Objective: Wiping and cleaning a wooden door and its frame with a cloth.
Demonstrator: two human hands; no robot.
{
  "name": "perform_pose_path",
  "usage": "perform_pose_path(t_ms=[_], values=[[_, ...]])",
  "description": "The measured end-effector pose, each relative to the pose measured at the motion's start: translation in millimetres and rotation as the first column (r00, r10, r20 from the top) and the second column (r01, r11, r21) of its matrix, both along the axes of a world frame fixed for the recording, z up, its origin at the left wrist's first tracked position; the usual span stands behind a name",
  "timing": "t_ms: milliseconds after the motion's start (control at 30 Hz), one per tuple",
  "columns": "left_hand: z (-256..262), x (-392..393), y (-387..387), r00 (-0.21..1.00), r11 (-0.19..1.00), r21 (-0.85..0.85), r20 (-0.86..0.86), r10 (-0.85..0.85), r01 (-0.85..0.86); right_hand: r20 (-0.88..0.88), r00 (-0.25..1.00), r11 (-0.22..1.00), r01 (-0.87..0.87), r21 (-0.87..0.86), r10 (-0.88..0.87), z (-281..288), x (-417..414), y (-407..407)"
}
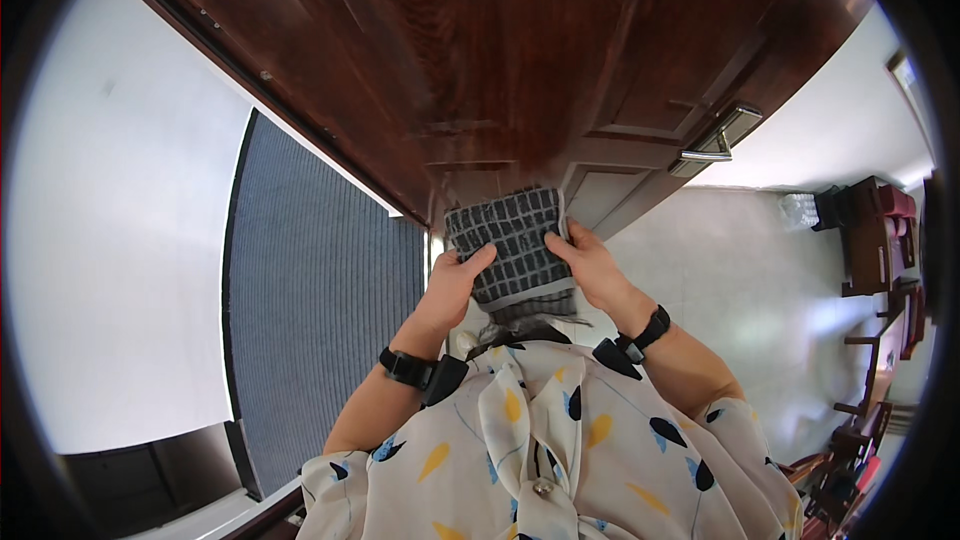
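A folded dark grey checked cloth with lighter grid lines and a frayed lower edge is held up between both hands, in front of a dark brown wooden door. My left hand grips its left side, thumb on top. On the right side, my right hand pinches the edge with its thumb over the face of the cloth. The fingers beneath the cloth are hidden. Black straps with black modules circle both wrists. A metal lever handle sits on the door, to the right of the cloth.
A ribbed grey-blue mat or carpet lies left of the door, beside a white wall. To the right spreads a pale tiled floor, with wooden furniture and a clear plastic-wrapped pack at the far side.
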State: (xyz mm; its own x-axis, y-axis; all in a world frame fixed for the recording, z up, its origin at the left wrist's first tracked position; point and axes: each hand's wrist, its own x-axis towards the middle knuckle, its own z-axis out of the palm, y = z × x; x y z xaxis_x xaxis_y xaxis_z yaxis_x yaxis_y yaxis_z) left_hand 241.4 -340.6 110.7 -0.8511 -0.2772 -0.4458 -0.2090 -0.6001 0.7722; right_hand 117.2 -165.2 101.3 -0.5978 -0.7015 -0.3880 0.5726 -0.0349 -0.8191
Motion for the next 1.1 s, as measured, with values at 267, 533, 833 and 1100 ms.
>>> perform_pose_path(t_ms=[267, 533, 833, 1100], values=[[-17, -8, -6, 0.974, 0.926, -0.374, 0.185, 0.131, -0.054, -0.219, 0.974, 0.950, 0.021, 0.311, 0.050, -42, -7, 16], [10, -20, 23, 0.744, 0.150, -0.952, 0.104, -0.660, 0.267, 0.625, 0.777, 0.934, 0.166, -0.316, 0.073, -45, -6, -1], [21, -5, -80, 0.990, 0.287, -0.948, 0.116, -0.085, 0.136, -0.720, 0.356, 0.708, 0.657, -0.260, -0.595, 35, -64, 1], [-13, 24, -111, 0.965, 0.169, -0.951, 0.244, -0.094, 0.257, -0.847, -0.440, 0.571, 0.793, -0.211, 0.298, 51, -149, -51]])
